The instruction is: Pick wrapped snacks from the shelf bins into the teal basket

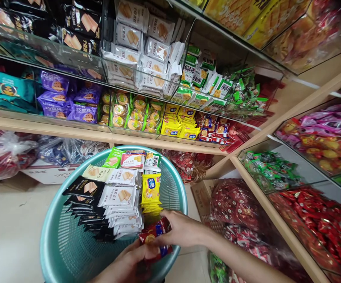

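Note:
A teal plastic basket [51, 236] stands on the floor, holding snack packs in stacked rows: black packs [89, 212], white packs [121, 196] and yellow packs [151, 188]. Green, red-and-white and cream packs lie at its far side. Over the basket's near right part, my left hand [132, 259] and my right hand [173, 232] close on red-and-blue packs [155, 236], just below the yellow row. The fingers of my right hand wrap the packs from the right, and my left hand pinches their near left side.
Glass-fronted shelves of snack packs [70, 90] rise beyond the basket, and more bins [314, 220] run along the right. Bagged red packs [235, 204] sit low at the right, beside a cardboard box [200, 198]. A white carton [48, 175] is behind at the left.

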{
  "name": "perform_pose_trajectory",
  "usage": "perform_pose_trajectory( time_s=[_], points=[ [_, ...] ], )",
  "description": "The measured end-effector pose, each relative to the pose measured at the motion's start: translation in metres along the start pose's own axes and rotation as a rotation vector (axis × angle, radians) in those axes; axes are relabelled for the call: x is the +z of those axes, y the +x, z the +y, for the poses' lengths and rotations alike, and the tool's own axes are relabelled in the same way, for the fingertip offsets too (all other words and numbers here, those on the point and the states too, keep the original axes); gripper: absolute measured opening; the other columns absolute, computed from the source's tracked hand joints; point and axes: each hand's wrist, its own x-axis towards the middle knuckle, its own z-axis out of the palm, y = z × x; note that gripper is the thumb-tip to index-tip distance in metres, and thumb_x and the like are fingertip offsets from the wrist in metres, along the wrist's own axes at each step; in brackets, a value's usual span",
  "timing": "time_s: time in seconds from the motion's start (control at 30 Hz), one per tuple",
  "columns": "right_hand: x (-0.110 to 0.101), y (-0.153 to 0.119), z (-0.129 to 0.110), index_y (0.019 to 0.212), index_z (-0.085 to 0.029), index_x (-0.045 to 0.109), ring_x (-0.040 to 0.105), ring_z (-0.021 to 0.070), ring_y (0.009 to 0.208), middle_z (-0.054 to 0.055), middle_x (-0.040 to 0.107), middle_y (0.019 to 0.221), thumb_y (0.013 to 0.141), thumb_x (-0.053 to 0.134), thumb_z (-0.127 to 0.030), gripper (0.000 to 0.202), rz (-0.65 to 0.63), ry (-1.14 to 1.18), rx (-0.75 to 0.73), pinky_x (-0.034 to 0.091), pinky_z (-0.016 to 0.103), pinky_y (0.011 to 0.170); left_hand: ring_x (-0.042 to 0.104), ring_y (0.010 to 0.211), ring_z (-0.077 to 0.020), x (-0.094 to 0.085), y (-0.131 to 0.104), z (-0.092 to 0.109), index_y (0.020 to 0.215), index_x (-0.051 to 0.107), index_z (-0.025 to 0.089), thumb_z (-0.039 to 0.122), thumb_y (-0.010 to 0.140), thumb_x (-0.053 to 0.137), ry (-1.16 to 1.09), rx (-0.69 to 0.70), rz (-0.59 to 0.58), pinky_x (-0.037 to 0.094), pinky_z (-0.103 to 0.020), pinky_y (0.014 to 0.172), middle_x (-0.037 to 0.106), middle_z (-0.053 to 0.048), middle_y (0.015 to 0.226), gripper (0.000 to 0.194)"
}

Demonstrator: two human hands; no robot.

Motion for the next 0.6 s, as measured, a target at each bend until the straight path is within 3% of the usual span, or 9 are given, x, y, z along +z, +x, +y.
perform_pose_trajectory(
  time_s=[0.17, 0.27, 0.37, 0.5, 0.6],
  points=[
    [-0.004, 0.01, 0.006, 0.1, -0.02, 0.065, 0.06, 0.0188, 0.079, 0.002, 0.07, 0.092, 0.057, 0.076, -0.049, 0.054, -0.064, 0.06, -0.003, 0.046, 0.027, 0.068, 0.057, 0.095, -0.0231, 0.004, -0.004, 0.012, 0.109, 0.057, 0.018, 0.032, 0.067, 0.062, -0.019, -0.045, 0.004, 0.04, -0.035, 0.087, 0.067, -0.005, 0.097, 0.045],
    [0.0, 0.016, 0.011, 0.092, -0.017, 0.068, 0.058, 0.0166, 0.073, 0.0, 0.068, 0.081, 0.054, 0.079, -0.047, 0.049, -0.048, 0.114, 0.097, 0.045, 0.025, 0.061, 0.056, 0.103, -0.0233, 0.007, -0.007, 0.015, 0.11, 0.057, 0.019, 0.031, 0.071, 0.06, -0.038, 0.0, 0.027, 0.04, -0.034, 0.089, 0.067, -0.004, 0.098, 0.041],
    [0.006, 0.019, 0.015, 0.087, -0.016, 0.068, 0.059, 0.0164, 0.074, 0.001, 0.068, 0.082, 0.051, 0.082, -0.041, 0.046, -0.035, 0.243, 0.161, 0.045, 0.024, 0.062, 0.056, 0.107, -0.0266, 0.009, -0.009, 0.014, 0.12, 0.052, 0.021, 0.034, 0.073, 0.06, -0.047, 0.007, -0.015, 0.043, -0.039, 0.087, 0.066, -0.006, 0.108, 0.049],
    [0.013, 0.021, 0.017, 0.09, -0.018, 0.067, 0.061, 0.017, 0.078, 0.001, 0.069, 0.086, 0.053, 0.081, -0.034, 0.043, -0.055, 0.419, 0.167, 0.048, 0.026, 0.066, 0.054, 0.111, -0.0283, 0.008, -0.005, 0.009, 0.121, 0.05, 0.019, 0.038, 0.071, 0.063, -0.039, 0.051, -0.011, 0.042, -0.04, 0.089, 0.066, -0.008, 0.108, 0.056],
    [0.017, 0.023, 0.022, 0.102, -0.019, 0.061, 0.062, 0.0193, 0.086, 0.002, 0.069, 0.092, 0.049, 0.082, -0.028, 0.059, 0.038, 0.487, 0.173, 0.05, 0.028, 0.072, 0.05, 0.117, -0.0273, 0.007, 0.0, 0.004, 0.119, 0.052, 0.017, 0.036, 0.066, 0.065, -0.046, 0.084, 0.047, 0.04, -0.038, 0.094, 0.064, -0.008, 0.116, 0.058]
  ],
)
